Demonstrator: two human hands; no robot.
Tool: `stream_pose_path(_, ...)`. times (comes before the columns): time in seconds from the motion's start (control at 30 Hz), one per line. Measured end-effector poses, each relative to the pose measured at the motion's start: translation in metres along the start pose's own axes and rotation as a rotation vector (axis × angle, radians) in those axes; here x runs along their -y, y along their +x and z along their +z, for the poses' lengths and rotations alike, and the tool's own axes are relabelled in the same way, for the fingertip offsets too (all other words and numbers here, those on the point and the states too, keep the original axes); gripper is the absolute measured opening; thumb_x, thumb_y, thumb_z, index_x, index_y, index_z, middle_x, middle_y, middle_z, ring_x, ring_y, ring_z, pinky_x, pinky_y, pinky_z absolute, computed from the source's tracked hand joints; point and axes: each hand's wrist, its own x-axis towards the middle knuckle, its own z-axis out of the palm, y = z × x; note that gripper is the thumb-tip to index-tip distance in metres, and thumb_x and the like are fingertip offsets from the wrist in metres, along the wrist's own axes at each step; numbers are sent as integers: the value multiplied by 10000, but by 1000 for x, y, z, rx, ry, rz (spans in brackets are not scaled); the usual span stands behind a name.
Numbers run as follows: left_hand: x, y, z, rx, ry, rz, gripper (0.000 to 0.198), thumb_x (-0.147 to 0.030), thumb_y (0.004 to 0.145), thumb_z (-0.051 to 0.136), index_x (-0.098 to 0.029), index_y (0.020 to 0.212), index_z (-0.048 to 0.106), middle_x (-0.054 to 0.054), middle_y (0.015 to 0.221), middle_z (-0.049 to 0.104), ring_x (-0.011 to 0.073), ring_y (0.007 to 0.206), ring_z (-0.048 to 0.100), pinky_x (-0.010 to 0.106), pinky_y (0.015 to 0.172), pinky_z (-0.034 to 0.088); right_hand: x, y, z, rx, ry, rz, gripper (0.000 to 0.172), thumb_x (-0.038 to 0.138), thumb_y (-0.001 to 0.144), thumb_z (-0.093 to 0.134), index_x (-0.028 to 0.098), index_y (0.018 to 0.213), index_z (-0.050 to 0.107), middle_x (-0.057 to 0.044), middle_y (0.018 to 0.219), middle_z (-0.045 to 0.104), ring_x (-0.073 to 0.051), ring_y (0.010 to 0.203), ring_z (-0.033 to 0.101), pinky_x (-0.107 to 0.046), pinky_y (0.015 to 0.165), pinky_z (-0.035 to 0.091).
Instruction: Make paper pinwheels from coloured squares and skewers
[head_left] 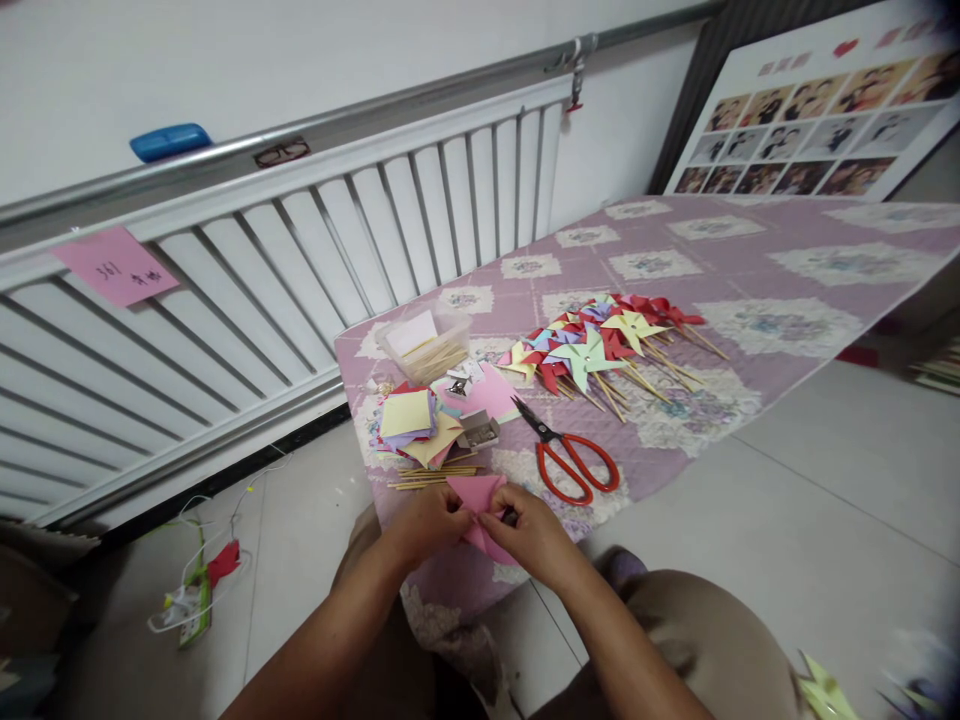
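Observation:
Both hands meet at the near edge of a purple quilted mat, pinching a folded pink paper square. My left hand grips its left side with the fingers closed. My right hand pinches the right side and lower fold. Just beyond the paper lie a few wooden sticks. Red-handled scissors rest on the mat to the right of my hands.
A stack of coloured paper squares, a clear box of sticks and a pile of finished paper pinwheels sit on the mat. A white radiator runs behind. Paper scraps litter the tiled floor at left.

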Motion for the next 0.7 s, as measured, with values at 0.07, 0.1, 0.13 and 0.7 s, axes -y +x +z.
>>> stream_pose_path(0.07, 0, 0, 0, 8, 22, 36, 125, -238, 693, 558, -178, 584, 554, -42, 519, 462, 99, 486, 343, 246, 479, 223, 0, 0, 0, -7, 11, 8, 200, 258, 721, 642, 222, 597, 489, 36, 616, 514, -145, 587, 472, -255, 540, 348)
stream_pose_path(0.1, 0, 1, 1, 8, 27, 48, 122, -230, 697, 550, -177, 588, 558, -41, 523, 466, 99, 486, 346, 246, 480, 226, 0, 0, 1, -8, 17, 15, 204, 259, 719, 642, 223, 595, 484, 38, 611, 508, -143, 581, 466, -254, 535, 343)
stream_pose_path(0.13, 1, 1, 1, 8, 31, 54, 119, -224, 701, 545, -176, 593, 563, -41, 526, 470, 100, 487, 351, 247, 481, 230, 0, 0, 1, -7, 24, 23, 205, 261, 719, 641, 224, 594, 482, 39, 606, 502, -141, 575, 459, -252, 529, 338)
stream_pose_path(0.7, 4, 9, 8, -32, -53, 18, 99, -233, 697, 580, -167, 627, 605, -30, 535, 503, 113, 515, 403, 248, 511, 269, -5, 2, 0, -18, 128, 123, 168, 260, 716, 632, 223, 623, 497, 57, 577, 494, -132, 552, 464, -255, 531, 344)
